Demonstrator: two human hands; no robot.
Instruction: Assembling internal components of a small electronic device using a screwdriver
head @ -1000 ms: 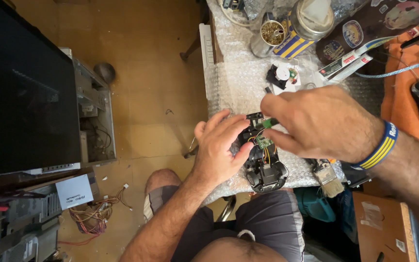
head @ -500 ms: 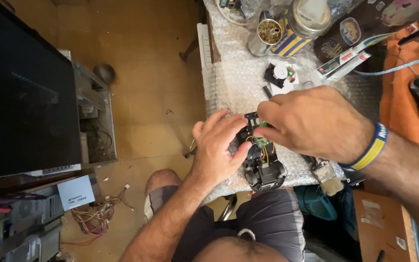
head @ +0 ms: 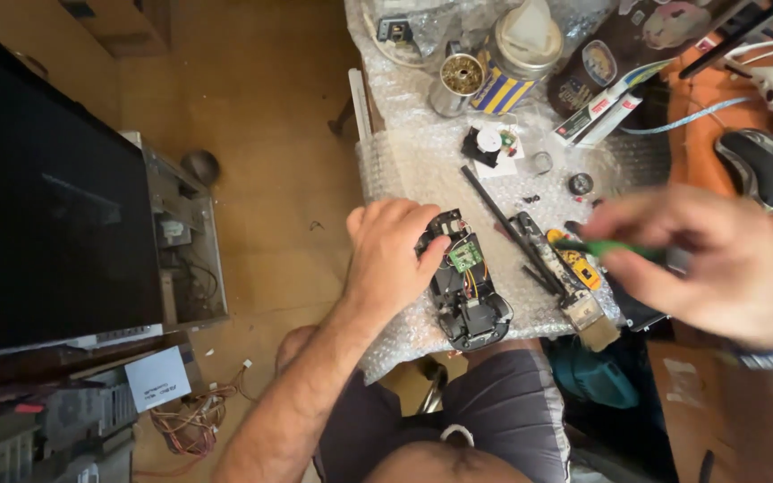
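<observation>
Under your left hand you have an opened black matt plastic casing baring a small green circuit board, resting on clear, dimpled, glossy bubble wrap, while your right hand grips a smooth green plastic-handled tool, near a glossy striped metal tin

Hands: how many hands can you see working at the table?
2. The left hand rests on the opened black gadget on the bubble wrap. The right hand, blurred, holds a green-handled tool just right of it. No other hands show.
</observation>
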